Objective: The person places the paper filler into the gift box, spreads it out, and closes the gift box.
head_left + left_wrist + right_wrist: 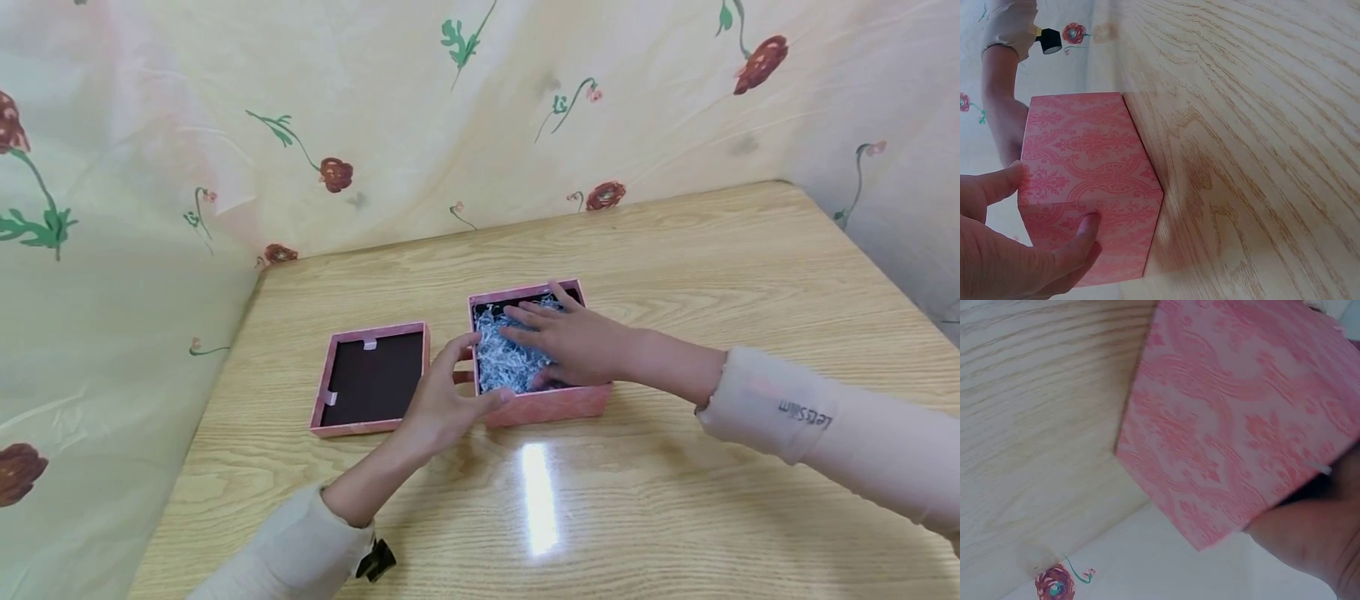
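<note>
A pink patterned box [551, 407] stands uncovered on the wooden table, filled with pale blue shredded paper [510, 360]. My left hand [441, 407] grips the box at its near left corner, thumb at the front rim and fingers along the left side; the left wrist view shows fingertips against the patterned wall [1091, 150]. Spread over the paper inside is my right hand [573, 340], fingers straight and resting on the shreds. In the right wrist view only part of that hand [1310, 537] shows beyond the box's edge.
Left of the box lies its lid [427, 337], inside facing up, with a black lining and small white tabs. A flowered curtain [420, 125] hangs along the table's back and sides. Light reflects off the tabletop [637, 517] in front.
</note>
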{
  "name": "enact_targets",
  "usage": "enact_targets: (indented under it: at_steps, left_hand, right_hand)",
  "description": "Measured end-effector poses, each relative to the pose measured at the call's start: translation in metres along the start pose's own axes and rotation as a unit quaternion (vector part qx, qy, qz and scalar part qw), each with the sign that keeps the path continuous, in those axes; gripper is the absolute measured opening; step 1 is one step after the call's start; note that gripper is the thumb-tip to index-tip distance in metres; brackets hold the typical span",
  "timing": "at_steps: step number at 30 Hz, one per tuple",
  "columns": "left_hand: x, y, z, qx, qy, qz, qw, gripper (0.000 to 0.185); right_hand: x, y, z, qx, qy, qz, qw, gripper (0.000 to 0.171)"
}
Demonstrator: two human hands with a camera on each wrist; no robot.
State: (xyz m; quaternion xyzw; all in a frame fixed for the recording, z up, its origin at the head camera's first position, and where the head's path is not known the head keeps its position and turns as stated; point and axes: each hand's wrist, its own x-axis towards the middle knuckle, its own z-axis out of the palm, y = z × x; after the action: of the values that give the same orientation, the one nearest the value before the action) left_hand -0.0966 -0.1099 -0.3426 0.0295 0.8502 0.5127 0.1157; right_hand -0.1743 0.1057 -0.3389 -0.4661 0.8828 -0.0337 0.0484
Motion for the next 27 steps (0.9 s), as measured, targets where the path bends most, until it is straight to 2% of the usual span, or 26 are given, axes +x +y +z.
enact_targets:
  at_steps: [5,12,18,27]
  left_hand:
    - [0.0,0.0,0.0,-0.001,-0.002,-0.001,1.0,0.077]
    - [0.0,0.0,-0.001,-0.001,-0.004,-0.005,1.0,0.078]
    - [-0.001,-0.001,-0.002,0.005,-0.003,-0.002,1.0,0.079]
    - [0.0,-0.004,-0.002,-0.005,0.0,0.017,0.9998,0.082]
  right_hand:
    - [-0.002,-0.001,-0.017,0.07,-0.011,0.027,0.997,0.073]
    - [-0.007,-0.005,-0.038,0.114,0.023,0.051,0.992,0.067]
    - [-0.009,-0.009,-0.043,0.125,0.054,0.069,0.988,0.066]
    - [-0.007,-0.013,-0.045,0.156,0.07,0.106,0.979,0.067]
